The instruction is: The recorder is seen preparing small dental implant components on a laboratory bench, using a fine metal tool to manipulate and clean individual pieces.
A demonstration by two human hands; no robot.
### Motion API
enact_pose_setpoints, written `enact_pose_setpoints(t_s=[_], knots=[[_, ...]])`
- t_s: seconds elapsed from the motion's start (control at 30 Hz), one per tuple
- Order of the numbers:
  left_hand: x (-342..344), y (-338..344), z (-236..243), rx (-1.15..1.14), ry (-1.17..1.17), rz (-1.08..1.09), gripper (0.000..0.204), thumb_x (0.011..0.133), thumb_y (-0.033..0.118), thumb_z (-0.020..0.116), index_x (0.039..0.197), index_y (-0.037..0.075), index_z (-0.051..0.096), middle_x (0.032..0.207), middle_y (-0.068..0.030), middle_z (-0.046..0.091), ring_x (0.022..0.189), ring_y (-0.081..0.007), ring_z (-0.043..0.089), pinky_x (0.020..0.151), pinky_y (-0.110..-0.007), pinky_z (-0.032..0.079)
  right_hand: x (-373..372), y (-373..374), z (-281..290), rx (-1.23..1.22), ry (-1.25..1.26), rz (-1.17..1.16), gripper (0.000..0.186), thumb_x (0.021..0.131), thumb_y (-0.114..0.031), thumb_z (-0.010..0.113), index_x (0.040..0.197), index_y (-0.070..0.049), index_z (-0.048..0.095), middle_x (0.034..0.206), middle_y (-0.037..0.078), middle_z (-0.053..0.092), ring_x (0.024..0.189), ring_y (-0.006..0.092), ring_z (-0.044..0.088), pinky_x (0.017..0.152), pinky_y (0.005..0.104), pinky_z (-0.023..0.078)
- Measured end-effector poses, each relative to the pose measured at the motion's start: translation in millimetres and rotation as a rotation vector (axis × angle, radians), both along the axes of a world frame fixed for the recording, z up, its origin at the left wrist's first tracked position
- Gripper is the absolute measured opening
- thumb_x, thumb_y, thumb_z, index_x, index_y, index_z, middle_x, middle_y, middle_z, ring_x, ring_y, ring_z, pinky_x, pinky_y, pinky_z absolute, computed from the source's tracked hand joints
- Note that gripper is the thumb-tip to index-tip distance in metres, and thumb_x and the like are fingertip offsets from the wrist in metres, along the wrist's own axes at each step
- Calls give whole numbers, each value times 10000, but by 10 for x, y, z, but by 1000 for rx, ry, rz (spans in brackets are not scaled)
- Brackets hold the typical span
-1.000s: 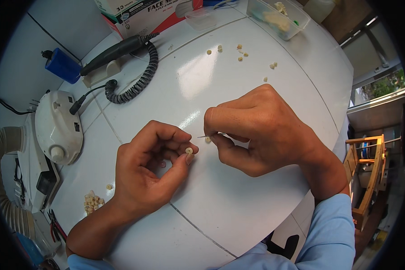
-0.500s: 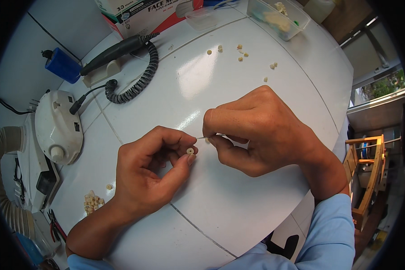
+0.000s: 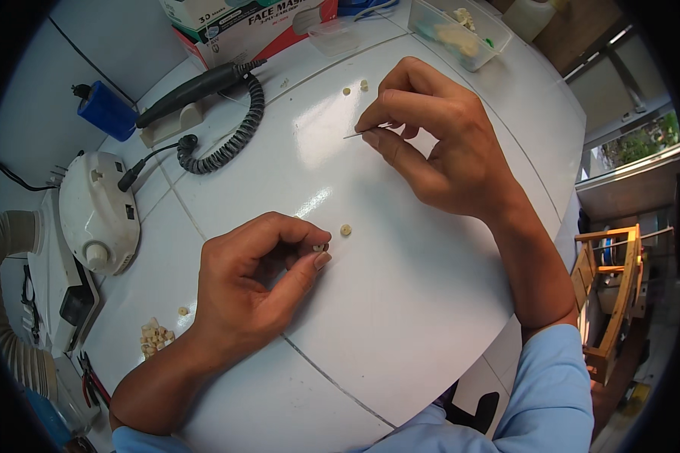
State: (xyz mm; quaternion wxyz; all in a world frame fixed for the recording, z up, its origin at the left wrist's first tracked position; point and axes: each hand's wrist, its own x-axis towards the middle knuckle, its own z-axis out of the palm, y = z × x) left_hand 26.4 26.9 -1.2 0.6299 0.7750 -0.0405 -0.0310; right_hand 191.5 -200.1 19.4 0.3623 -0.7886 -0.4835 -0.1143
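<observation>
My left hand [image 3: 258, 283] is closed, with a small cream ring-shaped bead [image 3: 319, 248] pinched between thumb and index fingertip. Farther off, to the right, my right hand [image 3: 438, 140] hovers over the table, its thumb and index finger closed on a thin metal needle [image 3: 352, 137] that points left. A round cream bead [image 3: 346, 229] lies on the white tiled table just right of the left fingertips. Beyond the right hand's fingertips sit a pale bead [image 3: 346, 91] and a small pale cluster [image 3: 364, 85]. The rest of that far area is hidden by the right hand.
By my left wrist lies a pile of cream beads [image 3: 156, 337], with a single bead [image 3: 183, 311] beside it. At left stand a white control unit [image 3: 98, 211] and a black handpiece [image 3: 189, 92] with a coiled cord [image 3: 242, 136]. A clear plastic container [image 3: 461, 38] stands far right.
My right hand has drawn away from the left, up and to the right, taking the needle along. The bead beside my left fingertips shows fully. My left hand has hardly moved.
</observation>
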Motion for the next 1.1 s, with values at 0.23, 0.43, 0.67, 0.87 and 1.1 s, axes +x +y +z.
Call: enact_pose_setpoints(t_s=[0.23,0.43,0.67,0.87,1.1], knots=[[36,-13,-51,86,2,-3,121,1011,-80,750,1105,-26,696,1061,-87,759,1004,-113,732,928,-272,593,98,-34,-128,-103,40,42,67,878,18,832,928,-19,807,898,100,762,829,274,743,773,387,608],[62,-26,-36,121,-63,-10,126,997,-47,784,1088,-20,702,978,-56,764,885,-78,725,811,-237,583,100,-13,-160,-180,154,151,77,890,15,837,951,-26,812,919,94,766,867,273,743,794,395,618],[83,-55,-105,125,-202,-37,120,971,-40,803,1050,-20,716,925,-55,752,824,-72,700,751,-250,566,42,-90,-108,-200,105,126,150,861,17,867,991,-52,838,955,71,770,898,238,739,754,363,595],[84,-49,-111,159,-243,-42,133,947,-53,803,1044,-33,714,939,-89,767,833,-121,743,766,-279,586,-10,-303,251,-347,183,-315,247,855,34,659,1093,45,724,1004,185,776,951,332,761,863,401,623],[94,-62,-110,168,-252,-43,133,940,-50,804,1040,-26,719,937,-93,771,840,-126,751,776,-281,594,-123,-369,142,-702,-3,-524,385,860,-5,708,1239,5,641,966,171,766,938,355,755,885,425,601]])
